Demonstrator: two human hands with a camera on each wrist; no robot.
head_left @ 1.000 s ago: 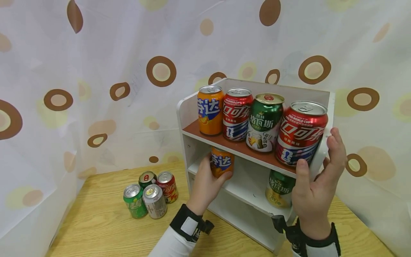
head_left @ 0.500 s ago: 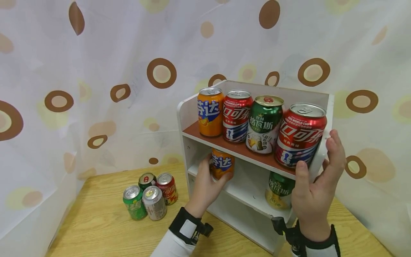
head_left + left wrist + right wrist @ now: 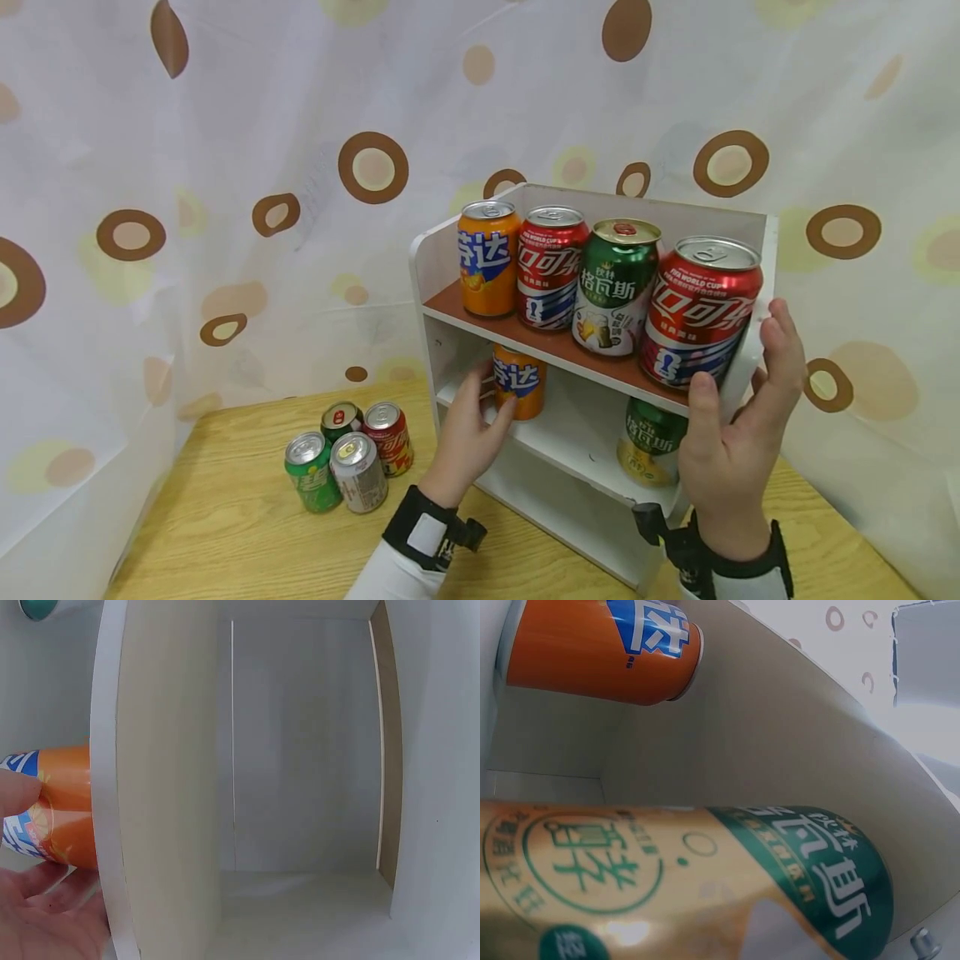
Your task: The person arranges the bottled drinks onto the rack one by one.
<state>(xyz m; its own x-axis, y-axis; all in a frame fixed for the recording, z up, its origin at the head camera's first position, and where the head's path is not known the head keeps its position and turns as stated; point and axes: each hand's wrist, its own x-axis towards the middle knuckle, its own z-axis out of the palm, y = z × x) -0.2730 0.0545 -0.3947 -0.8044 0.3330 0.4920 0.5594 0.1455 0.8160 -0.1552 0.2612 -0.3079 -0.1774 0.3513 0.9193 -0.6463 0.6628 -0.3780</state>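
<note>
An orange Fanta can (image 3: 519, 382) stands upright on the middle shelf of a small white rack (image 3: 570, 446). My left hand (image 3: 467, 433) is beside it, fingers spread loosely at its left and thumb in front. In the left wrist view the thumb overlaps the can (image 3: 71, 806); whether it touches cannot be told. My right hand (image 3: 738, 442) lies with extended fingers along the rack's right side panel, thumb tip by the top shelf's front edge below a red Coca-Cola can (image 3: 703, 312). Close to that hand, a green and gold can (image 3: 651, 442) stands on the middle shelf.
The top shelf also bears an orange Fanta can (image 3: 489, 260), a red Coca-Cola can (image 3: 553, 268) and a green and white can (image 3: 618, 287). Left of the rack, several cans, including a green one (image 3: 313, 473) and a silver one (image 3: 360, 475), stand on the wooden table (image 3: 225, 517).
My left hand has loosened from the orange Fanta can and drawn back slightly to the left and down. The can stays on the middle shelf. My right hand has hardly moved.
</note>
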